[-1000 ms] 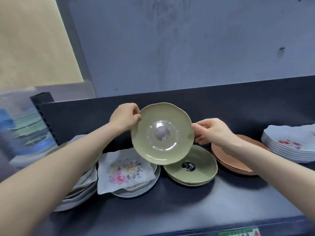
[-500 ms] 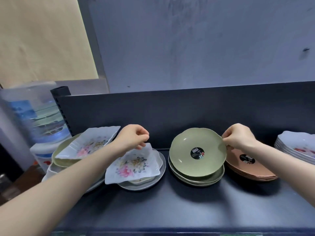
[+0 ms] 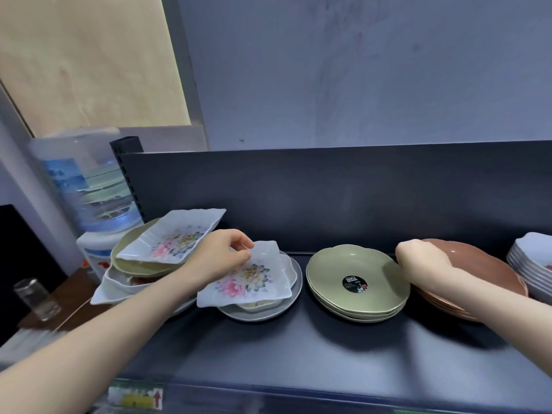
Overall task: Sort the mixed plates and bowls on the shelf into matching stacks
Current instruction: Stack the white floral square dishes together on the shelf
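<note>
Left grip (image 3: 221, 259) pinching: thumb and curled fingers nip the far edge of a square floral dish (image 3: 254, 283), arm reaching in from the lower left. That dish lies slightly skewed on a small white dish, which sits on a round grey plate (image 3: 263, 316), left of centre on the dark shelf (image 3: 298, 354).

Right grip (image 3: 419, 261) curled, back of the hand to the camera, at the seam between the green plates (image 3: 337, 273) and the copper-brown plates (image 3: 484, 270). Fingers hidden behind the knuckles; cannot tell whether it holds a rim or nothing.

Mid-shelf: the green plates form a neat stack with scalloped rims, the top one bearing a round black sticker (image 3: 354, 284). The copper-brown plates are stacked just to their right, partly behind the right wrist. A stack of white dishes (image 3: 534, 273) stands at the far right, cut off by the frame.

Far left: mixed pile. A second floral dish (image 3: 173, 240) lies on top, tilted up toward the back, resting in a lone green plate (image 3: 128, 258), with pale dishes (image 3: 116, 286) beneath. The pile sits just beside the grey plate; contact cannot be made out.

Beyond the shelf's left end: a water-cooler bottle (image 3: 86, 186) on a white base, blurred, and a clear glass (image 3: 33, 297) on a brown surface lower down. A dark back panel (image 3: 328, 189) runs behind all the stacks. A label strip (image 3: 134, 397) on the front lip is too blurred to read
</note>
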